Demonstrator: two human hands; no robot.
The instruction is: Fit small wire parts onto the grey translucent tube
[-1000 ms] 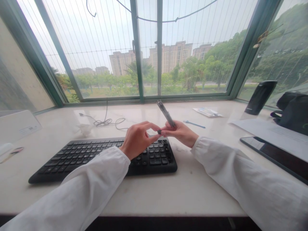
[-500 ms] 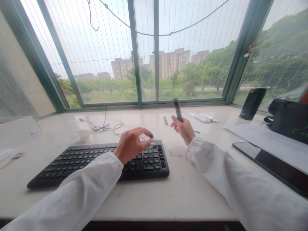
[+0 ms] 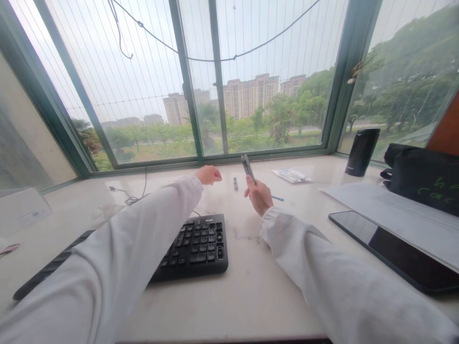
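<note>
Two bare hands in white sleeves reach out over the pale counter point(image 3: 236, 306) in front of us. Our left hand point(image 3: 209, 175) stretches far forward, beyond the back edge of the black keyboard point(image 3: 201, 243), with its fingers drawn in close together; we cannot tell whether anything is pinched between the tips, nor whether the hand touches the counter. Our right hand point(image 3: 260, 197) has its fingers curled snugly around a slim dark tool point(image 3: 248, 168), the thumb lying along it and the far end pointing up and away from us.

The keyboard lies flat on the counter, below and to the left of the right hand. Our left sleeve point(image 3: 143, 239) hides its middle, so we see only its right part and a strip at the far left. Down its right edge we see open, outlined key sockets point(image 3: 220, 252). Between our hands, on the counter, sit small grey pieces point(image 3: 235, 183) in a short row.

Just beyond the right hand we find a blue stick point(image 3: 277, 198), and farther back a flat clear packet point(image 3: 292, 176). To our right lie a dark phone point(image 3: 380, 248) and white papers point(image 3: 380, 210), with a black cylinder point(image 3: 363, 152) standing near a black bag point(image 3: 423, 179).
</note>
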